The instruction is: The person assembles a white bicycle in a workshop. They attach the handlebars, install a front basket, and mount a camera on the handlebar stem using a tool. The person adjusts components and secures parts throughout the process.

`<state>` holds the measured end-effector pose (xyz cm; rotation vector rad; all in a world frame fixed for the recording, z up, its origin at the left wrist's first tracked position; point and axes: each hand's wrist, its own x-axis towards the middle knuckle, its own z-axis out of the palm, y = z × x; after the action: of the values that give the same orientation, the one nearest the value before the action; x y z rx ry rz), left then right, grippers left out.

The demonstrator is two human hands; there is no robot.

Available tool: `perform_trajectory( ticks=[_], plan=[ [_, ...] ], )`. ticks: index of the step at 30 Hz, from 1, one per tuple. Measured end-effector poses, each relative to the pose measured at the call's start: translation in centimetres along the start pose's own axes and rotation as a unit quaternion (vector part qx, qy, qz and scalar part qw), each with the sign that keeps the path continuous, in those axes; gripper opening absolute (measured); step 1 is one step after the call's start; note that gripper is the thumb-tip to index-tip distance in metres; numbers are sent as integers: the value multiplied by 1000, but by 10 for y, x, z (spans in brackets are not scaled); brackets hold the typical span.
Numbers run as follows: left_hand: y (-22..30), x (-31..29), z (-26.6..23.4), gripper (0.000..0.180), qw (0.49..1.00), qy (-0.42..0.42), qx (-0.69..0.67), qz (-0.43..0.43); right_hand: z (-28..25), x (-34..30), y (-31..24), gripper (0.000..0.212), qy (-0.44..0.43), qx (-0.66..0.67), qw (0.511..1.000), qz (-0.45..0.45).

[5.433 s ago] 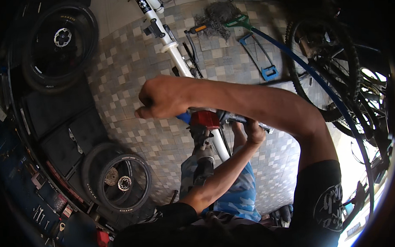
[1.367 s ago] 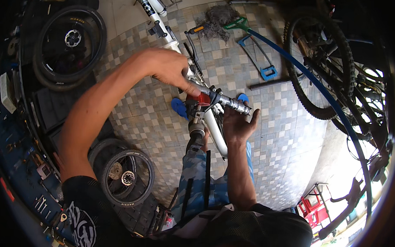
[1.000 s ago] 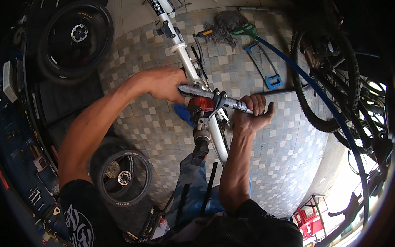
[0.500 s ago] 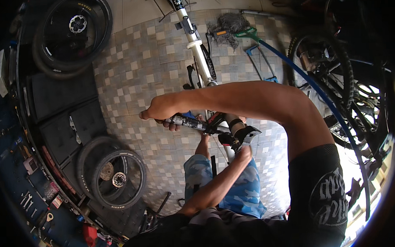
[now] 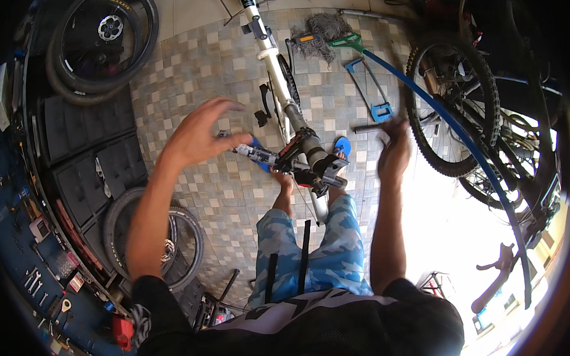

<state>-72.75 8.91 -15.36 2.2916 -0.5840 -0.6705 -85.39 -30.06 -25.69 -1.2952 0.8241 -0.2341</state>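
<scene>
2 hands [image 5: 194,136] [image 5: 394,152] open; L nr mottled bar [image 5: 254,155], R blurred.

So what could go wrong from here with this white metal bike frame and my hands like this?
The long white metal bike frame could swing or slip if its support is loose, since neither your open left hand nor your right hand grips it. Anything dropped might hurt your right foot, where bare skin shows at the blue open sandal. Stepping forward, you might also catch a foot on the blue-framed hacksaw lying on the floor.
</scene>
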Motion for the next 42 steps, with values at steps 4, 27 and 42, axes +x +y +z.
perform_trajectory(
  ticks=[4,27,42],
  plan=[
    [26,70,20,56,891,-398,215,-39,3,-99,59,52,36,332,906,260],
    [113,53,319,34,505,284,-789,-204,271,4,-72,61,-552,-301,746,221],
    [91,36,282,35,875,67,-475,-72,102,-19,-66,60,-171,-229,958,20]
  ],
)
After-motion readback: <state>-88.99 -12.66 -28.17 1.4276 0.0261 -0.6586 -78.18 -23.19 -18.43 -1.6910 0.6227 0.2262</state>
